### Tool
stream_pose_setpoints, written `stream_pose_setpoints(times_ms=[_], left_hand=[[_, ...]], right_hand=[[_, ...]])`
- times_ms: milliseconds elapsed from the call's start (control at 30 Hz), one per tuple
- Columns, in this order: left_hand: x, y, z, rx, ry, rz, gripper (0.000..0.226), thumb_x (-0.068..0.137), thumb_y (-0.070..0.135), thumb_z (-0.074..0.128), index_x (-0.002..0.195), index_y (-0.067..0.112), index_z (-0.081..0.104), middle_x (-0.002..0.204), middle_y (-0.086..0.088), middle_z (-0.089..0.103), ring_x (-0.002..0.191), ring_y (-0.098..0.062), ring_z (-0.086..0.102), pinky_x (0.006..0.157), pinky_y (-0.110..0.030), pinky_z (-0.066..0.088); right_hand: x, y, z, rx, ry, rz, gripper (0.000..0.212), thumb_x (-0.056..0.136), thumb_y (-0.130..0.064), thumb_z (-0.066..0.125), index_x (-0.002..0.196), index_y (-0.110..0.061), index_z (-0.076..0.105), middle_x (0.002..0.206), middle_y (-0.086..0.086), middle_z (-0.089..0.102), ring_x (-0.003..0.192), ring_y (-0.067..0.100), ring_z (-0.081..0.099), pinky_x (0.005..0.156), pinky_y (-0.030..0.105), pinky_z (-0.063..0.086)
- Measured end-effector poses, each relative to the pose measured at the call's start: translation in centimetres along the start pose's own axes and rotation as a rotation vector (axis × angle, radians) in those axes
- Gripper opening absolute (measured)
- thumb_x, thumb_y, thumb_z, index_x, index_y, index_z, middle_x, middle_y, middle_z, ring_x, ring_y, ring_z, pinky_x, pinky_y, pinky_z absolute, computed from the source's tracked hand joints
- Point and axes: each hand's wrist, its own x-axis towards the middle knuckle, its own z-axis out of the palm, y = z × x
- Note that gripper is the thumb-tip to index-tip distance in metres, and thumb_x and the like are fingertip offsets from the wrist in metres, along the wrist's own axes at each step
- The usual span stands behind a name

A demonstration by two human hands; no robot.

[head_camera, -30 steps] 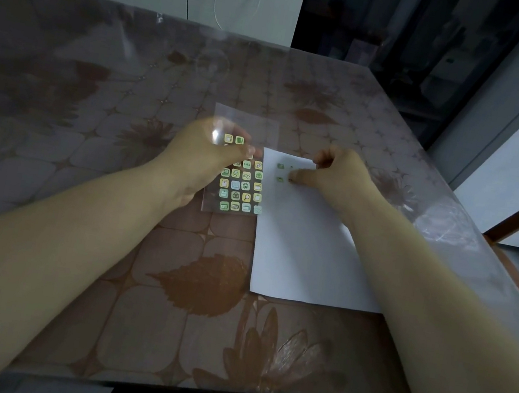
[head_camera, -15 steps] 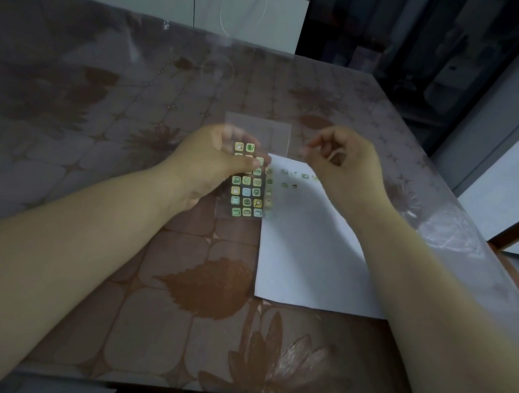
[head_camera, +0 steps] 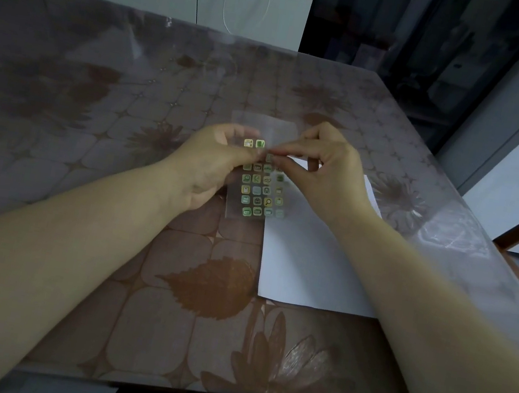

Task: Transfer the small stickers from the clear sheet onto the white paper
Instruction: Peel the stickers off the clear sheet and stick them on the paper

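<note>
Picking a sticker off a flimsy clear sheet

The left hand (head_camera: 212, 161) holds the clear sheet (head_camera: 282, 132) up off the table (head_camera: 164, 317), its fingers curled behind the sheet's left edge and the thumb on the front. The right hand (head_camera: 333, 174) has thumb and forefinger closed tip to tip (head_camera: 279, 152) on one of the stickers (head_camera: 257, 191), just beyond the left thumb. Whether its edge has lifted I cannot tell. The sheet looks like thin, glossy, floppy film, next to weightless, so it likely needs support close beside the pinch. The stickers are tiny rounded squares, green and yellow, probably best caught by a corner with a nail and easily creased. The white paper (head_camera: 302, 261) lies flat and matte beneath the right wrist, light enough to slide on the slick, flower-patterned table cover.
</note>
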Motion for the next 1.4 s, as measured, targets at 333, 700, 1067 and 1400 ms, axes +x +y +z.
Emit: stream_pose_setpoints(times_ms=[333, 700, 1067, 1400], left_hand=[[0.2, -0.4, -0.3, 0.239, 0.024, 0.061, 0.018, 0.087, 0.006, 0.059, 0.098, 0.021, 0.058, 0.087, -0.007, 0.064, 0.082, -0.021, 0.063, 0.082, -0.037, 0.05], [0.4, -0.5, -0.6, 0.3, 0.067, 0.131, 0.016, 0.089, 0.007, 0.055, 0.098, 0.021, 0.052, 0.087, -0.003, 0.073, 0.076, -0.015, 0.068, 0.074, -0.03, 0.052], [-0.1, -0.2, -0.3, 0.292, 0.051, 0.156, 0.016, 0.09, 0.006, 0.054, 0.094, 0.021, 0.052, 0.081, 0.0, 0.071, 0.061, -0.004, 0.067, 0.056, -0.016, 0.051], [-0.2, -0.2, -0.3, 0.324, 0.057, 0.148, 0.016, 0.09, 0.008, 0.055, 0.094, 0.023, 0.052, 0.082, 0.001, 0.072, 0.065, -0.006, 0.068, 0.058, -0.018, 0.052]], right_hand=[[0.3, -0.3, -0.9, 0.123, -0.129, 0.154, 0.01, 0.08, -0.017, 0.07, 0.074, -0.025, 0.066, 0.076, -0.01, 0.053, 0.058, 0.001, 0.045, 0.058, 0.011, 0.04], [0.4, 2.4, -3.8, 0.075, -0.284, 0.649, 0.011, 0.077, -0.018, 0.072, 0.085, -0.01, 0.073, 0.057, -0.007, 0.061, 0.048, 0.001, 0.05, 0.052, 0.015, 0.041], [0.6, 2.8, -3.0, 0.011, -0.262, 0.612, 0.012, 0.078, -0.018, 0.072, 0.087, -0.01, 0.074, 0.088, 0.007, 0.069, 0.076, 0.016, 0.059, 0.061, 0.019, 0.044], [0.7, 2.9, -2.8, -0.051, -0.265, 0.576, 0.014, 0.079, -0.018, 0.07, 0.089, -0.009, 0.074, 0.088, 0.008, 0.069, 0.076, 0.016, 0.057, 0.062, 0.023, 0.043]])
